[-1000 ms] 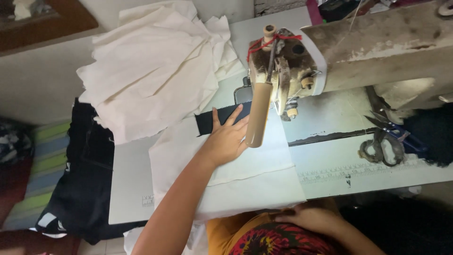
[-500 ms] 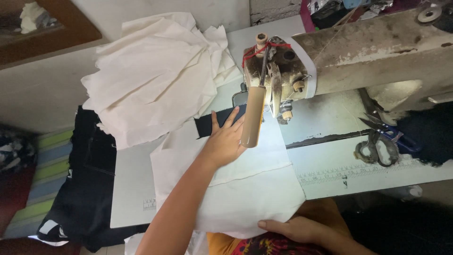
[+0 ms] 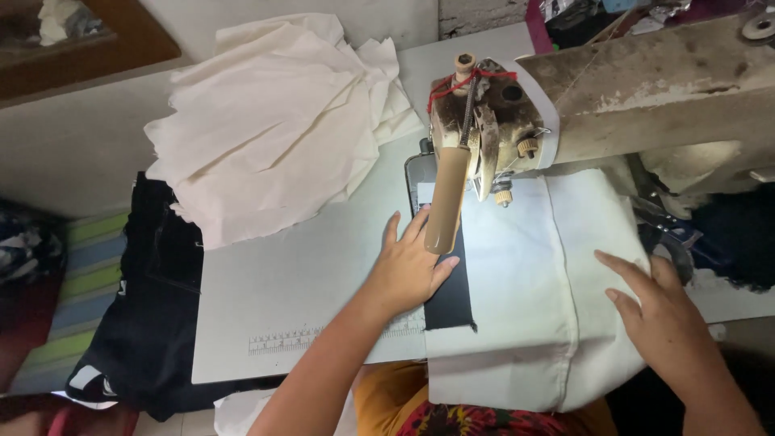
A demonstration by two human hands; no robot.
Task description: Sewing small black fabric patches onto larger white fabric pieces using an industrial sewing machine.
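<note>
My left hand (image 3: 408, 266) lies flat, fingers spread, on the left edge of a dark strip of cloth (image 3: 450, 297) under the head of a worn sewing machine (image 3: 492, 129). A folded white cloth piece (image 3: 525, 282) lies spread to the right of the dark strip, under the machine's needle area. My right hand (image 3: 658, 311) rests open on the right edge of this white cloth. A tan lever (image 3: 446, 198) hangs down from the machine head just above my left fingers.
A heap of cream fabric (image 3: 274, 121) sits at the table's back left. Dark garments (image 3: 153, 315) hang off the white table (image 3: 291, 282) on the left. The machine's arm (image 3: 662, 89) spans the right; dark cloth (image 3: 743, 234) lies beneath it.
The white cloth has been swung from the left of the needle to the right and spread flat. My right hand rose from the table's front edge onto it. The scissors are now hidden.
</note>
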